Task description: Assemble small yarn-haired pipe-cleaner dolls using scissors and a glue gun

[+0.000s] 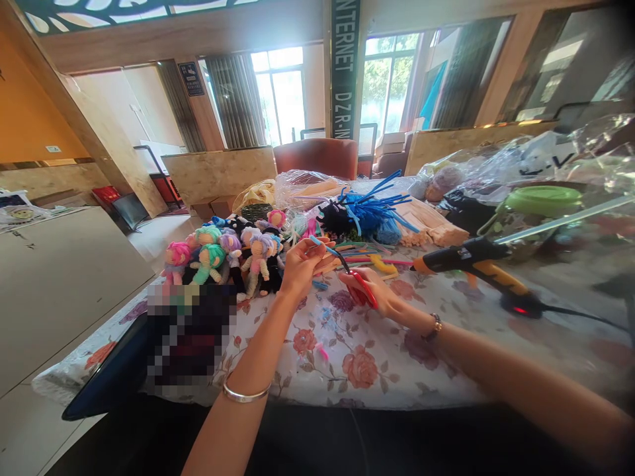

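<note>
My left hand [302, 266] pinches a short light blue strip [314, 241], which looks like a piece of pipe cleaner, above the flowered tablecloth. In my right hand [378, 293] are scissors [364, 288] with red handles, fingers wrapped round the loops. Their dark blades point up and left to the fingertips of my left hand; whether they touch the strip is too small to tell. Small blue scraps [320, 285] lie on the cloth below. Just behind my hands is a spread of coloured pipe cleaners [357, 254], partly hidden by them.
Several crocheted dolls [208, 264] with coloured hair crowd the left side. A blue bundle of pipe cleaners [380, 211] lies at the back. On the right stands a black and orange glue gun [466, 258] with a lit red light and a cable. Plastic bags [526, 155] fill the back right.
</note>
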### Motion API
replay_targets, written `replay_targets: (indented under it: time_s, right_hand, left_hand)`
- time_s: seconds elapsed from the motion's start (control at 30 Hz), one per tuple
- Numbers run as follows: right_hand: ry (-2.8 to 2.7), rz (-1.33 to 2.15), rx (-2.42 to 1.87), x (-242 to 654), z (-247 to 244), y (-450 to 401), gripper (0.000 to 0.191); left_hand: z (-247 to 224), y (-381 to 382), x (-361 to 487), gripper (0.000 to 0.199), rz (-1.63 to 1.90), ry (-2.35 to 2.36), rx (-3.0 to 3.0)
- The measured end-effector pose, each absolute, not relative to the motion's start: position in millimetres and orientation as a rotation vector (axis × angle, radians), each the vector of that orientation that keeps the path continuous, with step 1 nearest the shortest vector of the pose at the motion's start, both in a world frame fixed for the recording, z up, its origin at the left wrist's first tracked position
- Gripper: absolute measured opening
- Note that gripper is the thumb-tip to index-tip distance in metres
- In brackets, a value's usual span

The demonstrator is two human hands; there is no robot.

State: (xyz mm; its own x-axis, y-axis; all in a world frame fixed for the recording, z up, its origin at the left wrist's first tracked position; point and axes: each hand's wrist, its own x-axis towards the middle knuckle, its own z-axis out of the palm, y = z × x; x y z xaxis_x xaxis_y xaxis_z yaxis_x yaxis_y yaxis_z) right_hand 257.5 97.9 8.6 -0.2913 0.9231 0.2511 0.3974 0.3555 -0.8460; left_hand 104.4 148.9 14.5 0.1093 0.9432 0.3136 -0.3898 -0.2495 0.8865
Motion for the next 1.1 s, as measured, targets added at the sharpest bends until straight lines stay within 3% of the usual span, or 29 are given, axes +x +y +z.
replay_targets:
  time_s: [0.57,1.1]
  right_hand:
    - [-1.836,0.760,-1.190,255.4,9.1,93.8,0.062]
    - [-1.731,0.950,-1.115,256.9,-5.6,100.3,0.057]
  left_hand:
    - [17.2,145.8,106.4,0.036,1.442,0.674,1.213]
    - [19.9,141.4,107.7,0.037,1.447,0.646,1.215]
